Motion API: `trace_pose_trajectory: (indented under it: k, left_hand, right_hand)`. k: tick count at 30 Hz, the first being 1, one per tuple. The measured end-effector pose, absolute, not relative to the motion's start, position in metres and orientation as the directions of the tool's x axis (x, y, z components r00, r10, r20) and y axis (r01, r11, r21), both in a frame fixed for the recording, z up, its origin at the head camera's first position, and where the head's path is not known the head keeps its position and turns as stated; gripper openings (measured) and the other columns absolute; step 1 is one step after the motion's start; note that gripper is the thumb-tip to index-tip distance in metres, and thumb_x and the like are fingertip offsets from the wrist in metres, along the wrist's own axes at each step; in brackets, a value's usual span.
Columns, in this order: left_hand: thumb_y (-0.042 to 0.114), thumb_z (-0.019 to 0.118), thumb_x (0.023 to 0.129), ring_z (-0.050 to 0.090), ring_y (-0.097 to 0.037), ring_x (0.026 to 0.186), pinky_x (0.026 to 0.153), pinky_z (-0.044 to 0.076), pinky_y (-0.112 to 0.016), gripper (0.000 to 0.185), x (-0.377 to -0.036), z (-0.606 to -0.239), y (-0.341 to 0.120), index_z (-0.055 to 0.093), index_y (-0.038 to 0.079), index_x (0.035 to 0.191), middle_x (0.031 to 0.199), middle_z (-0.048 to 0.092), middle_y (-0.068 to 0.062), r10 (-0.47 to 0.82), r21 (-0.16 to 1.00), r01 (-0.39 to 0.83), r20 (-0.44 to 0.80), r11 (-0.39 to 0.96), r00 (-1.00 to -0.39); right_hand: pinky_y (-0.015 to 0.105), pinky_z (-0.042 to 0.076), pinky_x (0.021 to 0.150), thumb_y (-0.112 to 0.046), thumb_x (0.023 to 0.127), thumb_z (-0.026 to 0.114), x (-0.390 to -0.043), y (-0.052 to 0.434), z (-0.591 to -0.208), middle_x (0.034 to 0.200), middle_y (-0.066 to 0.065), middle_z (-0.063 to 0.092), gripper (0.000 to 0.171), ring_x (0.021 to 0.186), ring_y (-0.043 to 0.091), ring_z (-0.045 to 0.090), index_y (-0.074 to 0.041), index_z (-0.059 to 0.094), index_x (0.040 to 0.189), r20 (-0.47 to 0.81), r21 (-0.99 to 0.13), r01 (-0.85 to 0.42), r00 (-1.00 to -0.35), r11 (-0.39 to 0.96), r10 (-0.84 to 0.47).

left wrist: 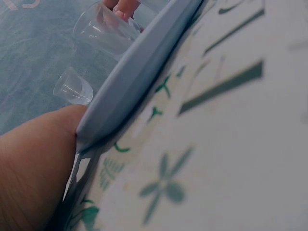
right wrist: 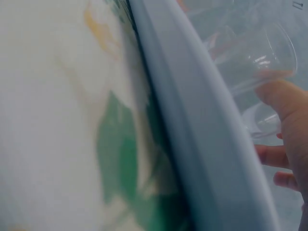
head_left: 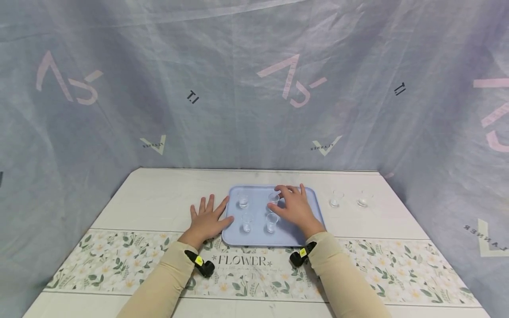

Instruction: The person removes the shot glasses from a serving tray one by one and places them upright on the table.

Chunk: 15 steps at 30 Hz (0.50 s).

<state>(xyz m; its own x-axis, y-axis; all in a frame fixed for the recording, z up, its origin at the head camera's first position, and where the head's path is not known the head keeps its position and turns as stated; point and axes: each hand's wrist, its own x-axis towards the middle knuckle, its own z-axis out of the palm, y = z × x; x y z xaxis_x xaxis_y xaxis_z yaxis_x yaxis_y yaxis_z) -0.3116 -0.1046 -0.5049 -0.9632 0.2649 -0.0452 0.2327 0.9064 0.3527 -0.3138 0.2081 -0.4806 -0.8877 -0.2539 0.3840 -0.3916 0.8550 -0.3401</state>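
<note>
A pale blue tray [head_left: 258, 238] lies on the table with several small clear cups on it. My right hand [head_left: 289, 204] reaches over the tray's right half. Its index finger and thumb pinch the back right cup [head_left: 273, 197], and the thumb lies just behind the front right cup [head_left: 272, 222]. In the right wrist view the thumb [right wrist: 288, 110] presses the clear cup [right wrist: 255, 57] beyond the tray rim [right wrist: 202, 125]. My left hand [head_left: 207, 216] lies flat on the table, its thumb against the tray's left edge [left wrist: 139, 67]. Two more cups [head_left: 243, 202] [head_left: 247, 222] stand on the tray's left half.
Two further clear cups [head_left: 336, 199] [head_left: 362, 200] stand on the bare tabletop right of the tray. A floral runner [head_left: 397, 265] printed with "FLOWER" crosses the table's front. Grey fabric walls [head_left: 254, 88] enclose the table at the back and on both sides.
</note>
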Motion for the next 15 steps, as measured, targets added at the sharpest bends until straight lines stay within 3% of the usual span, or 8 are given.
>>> trace_pose_trajectory:
  k: [8,15]
  left_hand:
    - [0.066,0.044,0.097,-0.009,-0.047,0.152,0.112,-0.011,-0.073,0.079,-0.3094,-0.5026,-0.1041,0.018,0.032,0.163,0.168,-0.001,-0.020,0.272,0.362,0.238,-0.045,0.901,-0.961]
    - [0.064,0.046,0.098,-0.006,-0.048,0.152,0.111,-0.008,-0.074,0.078,-0.3070,-0.5006,-0.1042,0.021,0.030,0.163,0.168,0.002,-0.022,0.274,0.368,0.243,-0.034,0.898,-0.961]
  right_hand:
    - [0.065,0.009,0.118,-0.046,0.094,0.070,-0.3139,0.2011,-0.4839,0.120,0.008,0.071,0.050,0.130,0.037,0.052,-0.015,0.059,0.131,0.359,-0.322,-0.380,-0.897,0.867,-0.260]
    - [0.065,0.012,0.118,-0.042,0.094,0.070,-0.3117,0.1988,-0.4845,0.120,0.011,0.071,0.047,0.129,0.038,0.053,-0.011,0.062,0.128,0.344,-0.292,-0.361,-0.904,0.885,-0.256]
